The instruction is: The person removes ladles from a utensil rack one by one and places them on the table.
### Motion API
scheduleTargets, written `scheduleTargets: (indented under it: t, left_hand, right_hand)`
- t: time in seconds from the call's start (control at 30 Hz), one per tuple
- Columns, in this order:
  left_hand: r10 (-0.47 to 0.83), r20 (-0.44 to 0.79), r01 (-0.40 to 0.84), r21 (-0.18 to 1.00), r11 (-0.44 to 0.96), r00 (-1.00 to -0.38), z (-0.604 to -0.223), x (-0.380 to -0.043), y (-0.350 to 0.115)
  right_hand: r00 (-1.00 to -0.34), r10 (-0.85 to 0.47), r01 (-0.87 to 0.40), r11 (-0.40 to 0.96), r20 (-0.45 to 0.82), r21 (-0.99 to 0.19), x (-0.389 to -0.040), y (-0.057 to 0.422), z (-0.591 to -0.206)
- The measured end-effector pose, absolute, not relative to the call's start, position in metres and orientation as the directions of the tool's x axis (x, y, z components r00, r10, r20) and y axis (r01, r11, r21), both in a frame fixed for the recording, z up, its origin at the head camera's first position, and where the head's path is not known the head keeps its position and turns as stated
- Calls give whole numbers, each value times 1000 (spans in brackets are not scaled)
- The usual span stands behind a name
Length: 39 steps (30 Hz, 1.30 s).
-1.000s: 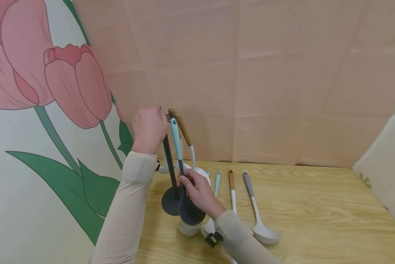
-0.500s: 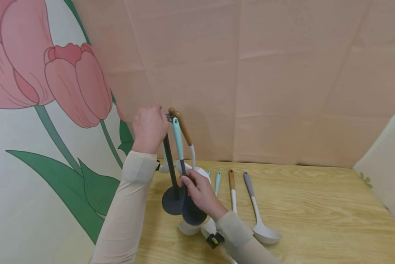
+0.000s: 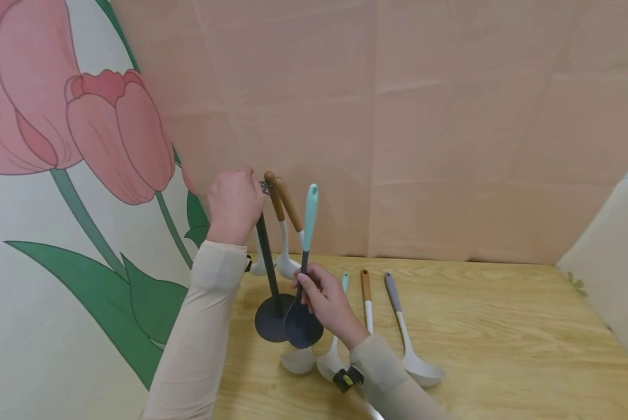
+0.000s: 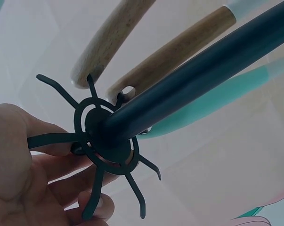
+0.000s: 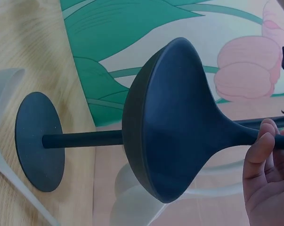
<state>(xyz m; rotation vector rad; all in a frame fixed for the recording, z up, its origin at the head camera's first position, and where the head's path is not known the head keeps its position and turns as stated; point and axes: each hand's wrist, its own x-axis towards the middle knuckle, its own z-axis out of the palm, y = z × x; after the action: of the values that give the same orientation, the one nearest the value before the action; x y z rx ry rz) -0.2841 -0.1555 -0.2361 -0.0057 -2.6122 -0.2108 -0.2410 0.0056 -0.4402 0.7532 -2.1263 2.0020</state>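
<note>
Just beside the black rack (image 3: 268,256), the mint-handled ladle (image 3: 304,326) is clear of the hooks (image 4: 57,138) — right hand (image 3: 330,300) pinching its dark stem (image 3: 305,259), left hand (image 3: 235,204) curled round the rack's top — apparently mid-unhooking, so the next move likely wants a careful lowering to the table (image 3: 502,326).

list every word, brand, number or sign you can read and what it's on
None can be read: no lettering shows on the dark ladle, the stand or the tulip mural.
Too small to tell: any marking on the black device at the right cuff.
</note>
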Motion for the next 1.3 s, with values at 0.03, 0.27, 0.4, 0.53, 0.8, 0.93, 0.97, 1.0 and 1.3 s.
scheduleTargets:
  t: [0.03,0.27,0.4,0.53,0.8,0.93,0.97,1.0,1.3]
  left_hand:
    - [-35,497,44,147,988,-867,-236,-284,-155]
    - [-27,511,48,133,990,-859,-237,-283,-155]
    - [-21,518,55,130,990,-855,-237,-282,-155]
    - [-20,517,57,132,990,-856,-237,-282,-155]
    - [-23,518,59,141,988,-855,-238,-283,-155]
    - [-30,516,53,145,988,-856,-238,-282,-154]
    - [-30,515,54,148,987,-856,-238,-282,-154]
    - [-31,515,56,151,987,-857,-238,-281,-154]
    - [-29,515,65,163,984,-857,-238,-282,-155]
  right_hand:
    - [-872,-263,-428,0,413,-904,-241,6,-441]
    - [-898,-212,-400,27,386,-916,-240,13,-447]
    - [-911,-195,-378,42,363,-925,-240,21,-451]
    - [-930,-175,-348,123,324,-930,-240,32,-456]
    - [-934,-131,-355,223,333,-908,-240,55,-465]
    - [-942,-127,-333,271,309,-903,-239,65,-471]
    - [-943,-126,-331,282,307,-901,-239,67,-473]
    - [-944,-126,-329,283,305,-901,-239,69,-474]
    - [-961,-75,-275,287,265,-918,-236,90,-481]
